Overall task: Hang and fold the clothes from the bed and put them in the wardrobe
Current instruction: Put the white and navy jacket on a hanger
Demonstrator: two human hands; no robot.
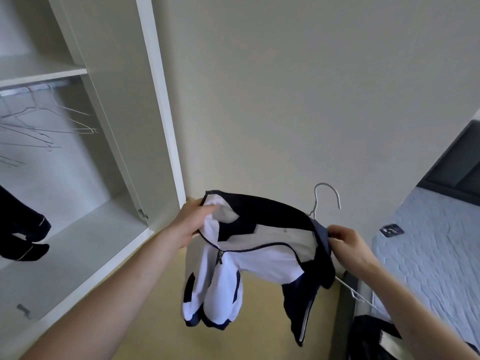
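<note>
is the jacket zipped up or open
Open. The zip jacket has its zipper teeth parted, showing the white lining, with the slider low on one side, as the left hand and right hand hold it.

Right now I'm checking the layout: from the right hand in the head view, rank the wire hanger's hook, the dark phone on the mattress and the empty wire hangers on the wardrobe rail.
1. Wire hanger's hook, just above the right hand.
2. Dark phone on the mattress, to its right.
3. Empty wire hangers on the wardrobe rail, far left.
</note>
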